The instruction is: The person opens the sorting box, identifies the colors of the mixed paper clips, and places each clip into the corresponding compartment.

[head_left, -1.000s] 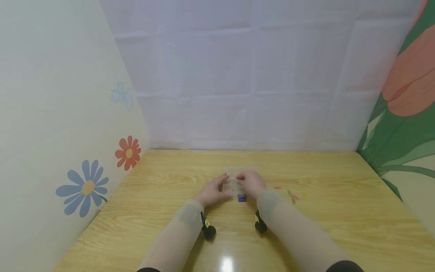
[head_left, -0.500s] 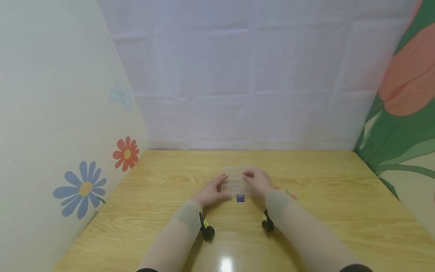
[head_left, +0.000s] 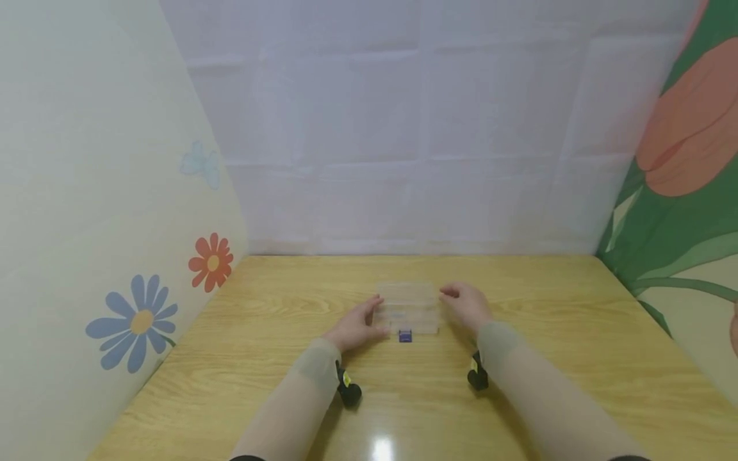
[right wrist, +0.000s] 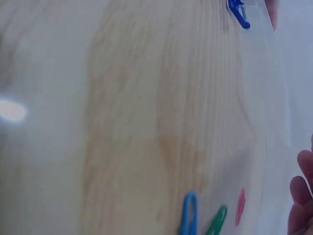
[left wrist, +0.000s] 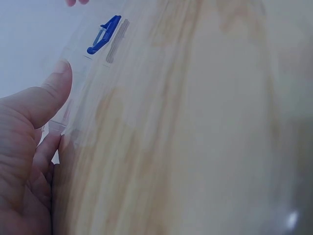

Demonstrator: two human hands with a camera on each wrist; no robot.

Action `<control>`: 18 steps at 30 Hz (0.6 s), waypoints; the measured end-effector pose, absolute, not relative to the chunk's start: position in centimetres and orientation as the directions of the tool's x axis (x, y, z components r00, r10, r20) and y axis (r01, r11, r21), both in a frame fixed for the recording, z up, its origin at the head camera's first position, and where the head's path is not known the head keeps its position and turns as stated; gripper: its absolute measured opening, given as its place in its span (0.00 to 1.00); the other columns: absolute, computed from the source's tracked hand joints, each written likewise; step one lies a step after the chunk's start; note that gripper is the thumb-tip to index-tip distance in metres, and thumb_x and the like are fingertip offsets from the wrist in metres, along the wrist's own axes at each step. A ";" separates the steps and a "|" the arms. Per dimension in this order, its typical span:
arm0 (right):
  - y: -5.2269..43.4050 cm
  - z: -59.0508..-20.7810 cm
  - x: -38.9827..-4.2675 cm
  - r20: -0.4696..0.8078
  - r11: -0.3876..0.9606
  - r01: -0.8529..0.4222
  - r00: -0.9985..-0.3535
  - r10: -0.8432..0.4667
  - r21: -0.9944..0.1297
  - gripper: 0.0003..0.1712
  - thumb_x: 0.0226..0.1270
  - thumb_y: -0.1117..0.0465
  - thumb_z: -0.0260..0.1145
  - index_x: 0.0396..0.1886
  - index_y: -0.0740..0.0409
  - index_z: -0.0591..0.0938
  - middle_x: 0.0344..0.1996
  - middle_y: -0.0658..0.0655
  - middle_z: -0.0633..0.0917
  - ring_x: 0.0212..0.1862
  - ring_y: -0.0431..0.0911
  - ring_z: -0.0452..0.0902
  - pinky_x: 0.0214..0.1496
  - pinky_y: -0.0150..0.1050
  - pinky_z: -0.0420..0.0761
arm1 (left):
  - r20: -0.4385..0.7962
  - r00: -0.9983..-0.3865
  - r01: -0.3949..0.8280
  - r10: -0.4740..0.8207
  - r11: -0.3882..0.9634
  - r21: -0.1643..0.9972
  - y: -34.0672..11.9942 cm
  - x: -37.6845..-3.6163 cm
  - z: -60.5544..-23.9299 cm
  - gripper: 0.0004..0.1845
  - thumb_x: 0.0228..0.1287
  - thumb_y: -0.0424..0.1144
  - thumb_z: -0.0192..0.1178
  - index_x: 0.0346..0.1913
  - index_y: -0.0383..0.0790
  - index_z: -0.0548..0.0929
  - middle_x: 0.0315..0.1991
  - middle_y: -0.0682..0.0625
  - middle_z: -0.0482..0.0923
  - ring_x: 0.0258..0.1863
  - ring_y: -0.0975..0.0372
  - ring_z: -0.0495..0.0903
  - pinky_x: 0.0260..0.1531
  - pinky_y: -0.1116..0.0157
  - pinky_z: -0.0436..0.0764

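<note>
From the head view, the left hand [head_left: 355, 324] lies at the left end of a clear box [head_left: 408, 307] in the middle of the table [head_left: 519, 390], fingers stretched along the box's left side and thumb at its near corner, touching it; whether the fingers clamp the box cannot be told from here. The right hand [head_left: 468, 305] sits just right of the box, fingers loosely bent and pointing left, apart from the box and holding nothing. Both forearms come in from the near edge, each with a small black wrist camera below it. A blue latch [head_left: 405, 335] shows on the near side of the box. Flower stickers mark the left wall, a large tulip picture the right wall, and a pale sheet hangs at the far end. In the left wrist view, the thumb [left wrist: 46, 95] is straight and lies against the clear box edge, with a finger [left wrist: 46, 152] below it touching the box too; the box itself is nearly see-through here, and its blue latch [left wrist: 102, 34] shows further along. In the right wrist view, only the fingertips [right wrist: 301, 196] show at the right edge, slightly curled and free. On the table near them lie a blue clip [right wrist: 189, 213], a green clip [right wrist: 217, 220] and a red clip [right wrist: 240, 206], and the box latch [right wrist: 238, 12] shows at the top.
</note>
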State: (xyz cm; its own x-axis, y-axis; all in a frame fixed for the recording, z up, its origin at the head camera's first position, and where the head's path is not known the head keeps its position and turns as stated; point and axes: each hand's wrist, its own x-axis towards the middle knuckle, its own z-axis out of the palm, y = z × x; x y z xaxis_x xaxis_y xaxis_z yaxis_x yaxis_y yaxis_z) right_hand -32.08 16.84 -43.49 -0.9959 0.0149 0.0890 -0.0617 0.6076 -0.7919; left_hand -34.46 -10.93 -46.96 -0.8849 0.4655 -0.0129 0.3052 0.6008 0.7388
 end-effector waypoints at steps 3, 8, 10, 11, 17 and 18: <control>17.8 -43.4 -31.7 0.073 0.584 -0.055 -0.997 0.008 -0.810 0.19 0.72 0.59 0.59 0.57 0.64 0.77 0.55 0.64 0.80 0.54 0.57 0.76 0.51 0.47 0.80 | -0.016 -0.885 0.303 0.465 0.601 0.740 -10.9 -34.4 -46.9 0.44 0.57 0.51 0.69 0.74 0.47 0.60 0.76 0.53 0.49 0.74 0.53 0.50 0.71 0.51 0.50; 19.3 -43.3 -31.2 0.038 0.578 -0.026 -0.999 0.009 -0.816 0.20 0.72 0.59 0.59 0.58 0.64 0.76 0.55 0.64 0.79 0.54 0.57 0.77 0.52 0.46 0.81 | -0.025 -0.886 0.289 0.463 0.594 0.751 -10.9 -34.3 -46.7 0.44 0.57 0.51 0.69 0.74 0.47 0.60 0.76 0.54 0.49 0.74 0.53 0.50 0.71 0.52 0.50; 19.8 -43.4 -31.1 0.013 0.581 -0.002 -1.000 0.015 -0.814 0.19 0.71 0.59 0.59 0.57 0.64 0.76 0.54 0.64 0.80 0.52 0.56 0.78 0.55 0.48 0.79 | -0.027 -0.885 0.286 0.464 0.590 0.755 -10.9 -34.3 -46.7 0.44 0.57 0.51 0.69 0.74 0.47 0.60 0.76 0.54 0.49 0.74 0.53 0.50 0.71 0.52 0.50; 20.0 -43.4 -31.1 -0.002 0.576 0.011 -1.000 0.017 -0.817 0.19 0.71 0.59 0.59 0.57 0.64 0.77 0.54 0.64 0.80 0.52 0.55 0.78 0.56 0.49 0.78 | -0.032 -0.886 0.281 0.462 0.591 0.756 -10.9 -34.3 -46.6 0.44 0.56 0.51 0.69 0.74 0.47 0.60 0.76 0.54 0.49 0.74 0.54 0.50 0.71 0.52 0.50; 20.9 -43.9 -31.0 -0.079 0.593 0.079 -0.997 0.026 -0.801 0.16 0.68 0.60 0.63 0.53 0.61 0.79 0.50 0.60 0.82 0.49 0.52 0.79 0.56 0.54 0.75 | -0.025 -0.886 0.287 0.462 0.591 0.754 -11.0 -34.3 -46.7 0.44 0.57 0.51 0.69 0.74 0.47 0.60 0.76 0.54 0.50 0.74 0.54 0.50 0.72 0.52 0.50; 21.0 -44.0 -31.0 -0.080 0.611 0.080 -0.996 0.027 -0.788 0.16 0.67 0.59 0.63 0.52 0.61 0.80 0.49 0.60 0.82 0.49 0.53 0.78 0.56 0.55 0.75 | -0.019 -0.886 0.292 0.464 0.589 0.753 -10.9 -34.2 -46.6 0.44 0.57 0.51 0.69 0.73 0.46 0.61 0.76 0.53 0.50 0.74 0.54 0.50 0.71 0.52 0.50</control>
State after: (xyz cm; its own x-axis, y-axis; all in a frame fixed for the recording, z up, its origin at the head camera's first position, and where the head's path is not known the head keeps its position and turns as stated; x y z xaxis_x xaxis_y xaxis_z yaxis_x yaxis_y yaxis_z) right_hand -31.01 21.02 -43.96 -0.9964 0.0270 -0.0803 0.0801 0.6109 -0.7876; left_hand -34.22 -10.93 -46.64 -0.8857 0.4640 -0.0191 0.2923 0.5890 0.7534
